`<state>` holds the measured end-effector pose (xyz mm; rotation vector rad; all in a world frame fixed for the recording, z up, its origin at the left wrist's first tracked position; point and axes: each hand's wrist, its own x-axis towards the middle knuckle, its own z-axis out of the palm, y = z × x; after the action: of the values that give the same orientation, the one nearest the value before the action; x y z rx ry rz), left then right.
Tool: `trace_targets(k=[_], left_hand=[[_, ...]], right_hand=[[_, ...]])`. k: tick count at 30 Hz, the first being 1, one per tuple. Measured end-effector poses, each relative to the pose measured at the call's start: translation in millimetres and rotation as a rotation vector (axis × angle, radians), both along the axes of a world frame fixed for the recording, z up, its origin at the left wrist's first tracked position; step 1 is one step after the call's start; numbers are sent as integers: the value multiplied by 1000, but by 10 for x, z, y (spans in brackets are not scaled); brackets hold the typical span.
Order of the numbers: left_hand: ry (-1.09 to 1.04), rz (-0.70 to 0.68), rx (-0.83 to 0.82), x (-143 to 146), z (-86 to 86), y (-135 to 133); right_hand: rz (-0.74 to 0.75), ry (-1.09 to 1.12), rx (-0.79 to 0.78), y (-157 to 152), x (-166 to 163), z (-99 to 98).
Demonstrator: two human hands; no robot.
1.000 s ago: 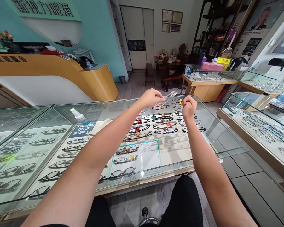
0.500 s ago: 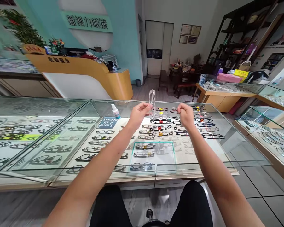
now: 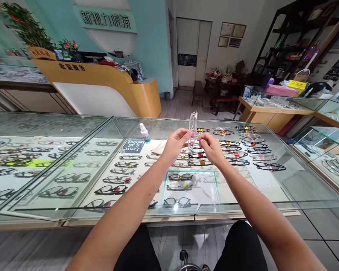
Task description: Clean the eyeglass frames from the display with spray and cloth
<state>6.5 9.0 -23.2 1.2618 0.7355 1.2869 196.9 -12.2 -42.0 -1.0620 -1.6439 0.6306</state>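
Observation:
My left hand (image 3: 175,145) pinches a pair of clear-framed eyeglasses (image 3: 193,122), held upright and edge-on above the glass display counter (image 3: 124,130). Close on the right of the eyeglasses is my right hand (image 3: 212,149), its thumb and fingers pressed together. Whether these fingertips touch the frame or hold something small cannot be made out. Under both hands, rows of spectacle frames (image 3: 227,162) lie inside the counter. A beige cloth (image 3: 158,148) lies just left of my left hand, partly hidden by it.
A white spray bottle (image 3: 145,134) stands near the counter's back, by a blue printed card (image 3: 133,146). Beyond is a wooden reception desk (image 3: 146,99). More glass cases (image 3: 288,109) stand to the right, and a stool base (image 3: 184,256) shows between my knees.
My right hand has moved left, from well apart to right beside the eyeglasses. The view has shifted slightly; my left hand still holds the eyeglasses upright.

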Motion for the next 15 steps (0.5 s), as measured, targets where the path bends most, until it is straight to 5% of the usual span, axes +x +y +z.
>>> trace_targets(k=[15], left_hand=[[25,26,47,39,-17,-22]], right_hand=[[61,114,-7,-89,-66,101]])
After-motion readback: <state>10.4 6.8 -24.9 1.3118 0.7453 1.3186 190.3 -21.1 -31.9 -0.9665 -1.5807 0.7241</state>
